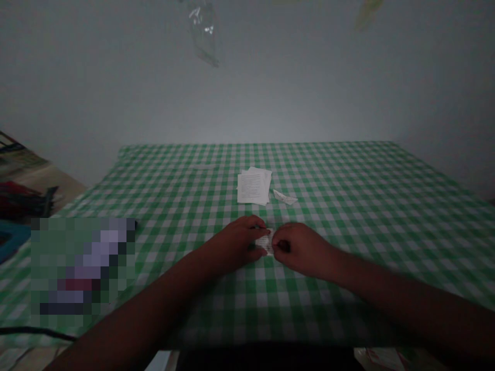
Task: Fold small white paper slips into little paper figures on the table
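A small piece of printed paper (265, 243) lies between my two hands near the front of the table. My left hand (244, 241) grips its left part with thumb and fingers. At the paper's right edge, my right hand (297, 247) is closed in a pinch on it. Just beyond the hands rests a loose stack of printed paper sheets (253, 186), their corners uneven. To the right of that stack is a folded paper piece (285, 197) with raised edges.
A green and white checked tablecloth (348, 190) covers the table, which meets a pale wall (301, 82). A pixelated flat object (93, 260) lies at left, near a black cable (36, 332). A clear plastic bag (204, 31) hangs on the wall.
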A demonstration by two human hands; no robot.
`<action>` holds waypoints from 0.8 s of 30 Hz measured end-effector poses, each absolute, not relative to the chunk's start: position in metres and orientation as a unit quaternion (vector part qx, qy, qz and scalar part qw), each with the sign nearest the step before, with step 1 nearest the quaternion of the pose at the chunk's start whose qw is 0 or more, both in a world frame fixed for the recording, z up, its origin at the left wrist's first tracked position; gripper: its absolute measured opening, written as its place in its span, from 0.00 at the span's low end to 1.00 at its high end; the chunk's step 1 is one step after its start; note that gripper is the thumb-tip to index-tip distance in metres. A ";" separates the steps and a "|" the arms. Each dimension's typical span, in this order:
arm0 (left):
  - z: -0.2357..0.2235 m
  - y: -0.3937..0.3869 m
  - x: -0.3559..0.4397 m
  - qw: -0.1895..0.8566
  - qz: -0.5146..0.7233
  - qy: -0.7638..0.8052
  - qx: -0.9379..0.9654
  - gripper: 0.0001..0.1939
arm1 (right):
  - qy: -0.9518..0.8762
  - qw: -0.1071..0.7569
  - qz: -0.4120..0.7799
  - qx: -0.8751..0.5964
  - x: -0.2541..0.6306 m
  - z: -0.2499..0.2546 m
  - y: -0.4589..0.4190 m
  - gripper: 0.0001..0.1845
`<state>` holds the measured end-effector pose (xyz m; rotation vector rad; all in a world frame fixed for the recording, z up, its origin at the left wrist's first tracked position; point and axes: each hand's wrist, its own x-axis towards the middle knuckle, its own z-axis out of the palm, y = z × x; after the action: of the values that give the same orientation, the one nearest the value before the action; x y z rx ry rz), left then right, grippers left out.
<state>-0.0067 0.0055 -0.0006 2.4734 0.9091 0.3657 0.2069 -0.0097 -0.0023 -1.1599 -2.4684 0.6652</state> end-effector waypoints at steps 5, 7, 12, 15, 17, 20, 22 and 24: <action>0.000 0.005 -0.006 0.246 0.133 0.334 0.900 0.21 | -0.863 0.176 0.189 -0.433 0.209 -0.007 0.007 0.06; -0.001 0.005 -0.005 0.243 0.135 0.334 0.900 0.21 | -0.860 0.177 0.182 -0.442 0.208 -0.008 0.013 0.06; -0.002 0.005 -0.004 0.232 0.135 0.342 0.901 0.20 | -0.866 0.170 0.143 -0.448 0.205 -0.009 0.016 0.08; 0.000 0.005 -0.004 0.228 0.134 0.348 0.900 0.20 | -0.876 0.155 0.103 -0.444 0.204 -0.008 0.012 0.08; 0.001 0.005 -0.004 0.230 0.133 0.348 0.899 0.20 | -0.881 0.140 0.084 -0.445 0.204 -0.006 0.009 0.08; 0.001 0.005 -0.003 0.238 0.133 0.342 0.899 0.19 | -0.885 0.123 0.073 -0.444 0.202 -0.003 0.005 0.08; 0.000 0.005 -0.003 0.242 0.133 0.338 0.900 0.18 | -0.886 0.114 0.075 -0.444 0.202 -0.001 0.003 0.09; 0.000 0.006 -0.004 0.244 0.138 0.336 0.899 0.17 | -0.885 0.105 0.079 -0.447 0.201 0.002 0.000 0.09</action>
<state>-0.0036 0.0055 -0.0001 2.4564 0.9188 0.3774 0.2008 0.0002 0.0020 -1.3184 -2.6086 0.2317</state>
